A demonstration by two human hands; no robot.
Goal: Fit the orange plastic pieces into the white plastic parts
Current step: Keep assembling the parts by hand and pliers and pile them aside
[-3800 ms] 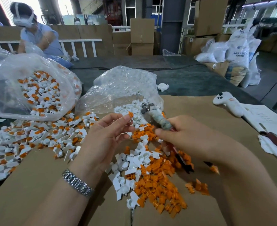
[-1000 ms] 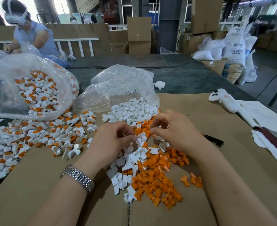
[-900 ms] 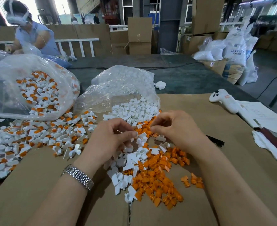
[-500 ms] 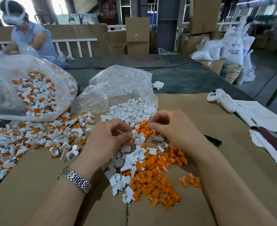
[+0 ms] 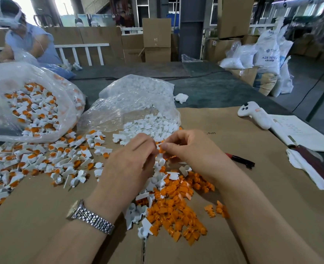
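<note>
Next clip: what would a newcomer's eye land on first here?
The loose orange pieces heaped on the cardboard in front of the person, with white parts mixed in. Just above, the left hand and right hand meet, pinching a small white part. At far left, a clear bag spills assembled pieces.

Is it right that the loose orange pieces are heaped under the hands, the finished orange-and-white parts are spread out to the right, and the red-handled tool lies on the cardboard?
Not quite: the finished parts are spread out to the left of the hands, not the right, as the head view shows. The loose orange pieces do lie heaped under the hands, and the red-handled tool does lie on the cardboard.
</note>
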